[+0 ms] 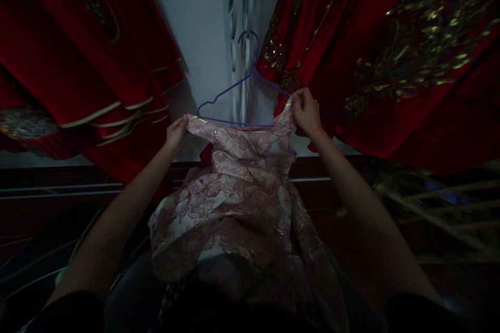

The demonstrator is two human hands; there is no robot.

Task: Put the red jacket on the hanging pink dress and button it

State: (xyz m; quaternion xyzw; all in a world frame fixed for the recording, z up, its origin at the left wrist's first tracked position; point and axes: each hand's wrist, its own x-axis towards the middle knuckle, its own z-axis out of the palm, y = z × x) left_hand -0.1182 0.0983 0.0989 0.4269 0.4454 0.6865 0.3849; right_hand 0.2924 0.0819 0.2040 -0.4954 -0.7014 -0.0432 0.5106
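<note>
My left hand (pixel 176 134) is closed in a pinch on the left shoulder corner of a pale pink patterned dress (pixel 242 187), thumb and fingertips together on the cloth. My right hand (pixel 307 113) pinches the opposite shoulder corner, set slightly higher than the left. The dress is located between my forearms, its neckline drawn out between the two grips and its lower part falling in folds toward my body. A purple hanger (pixel 252 74) is positioned at the neckline: the hook points away from me, the lower bar runs along the top edge of the cloth, and the right end meets the shoulder held by my right hand. The left end sits just inside the left shoulder corner; I cannot tell whether it is seated within the cloth. Red draped cloth with pale trim (pixel 117 62) hangs on the left side, and red cloth with gold sequins (pixel 328 62) hangs on the right. A pale surface (pixel 191 10) stands between them, behind the hanger. Lighting is dim.
</note>
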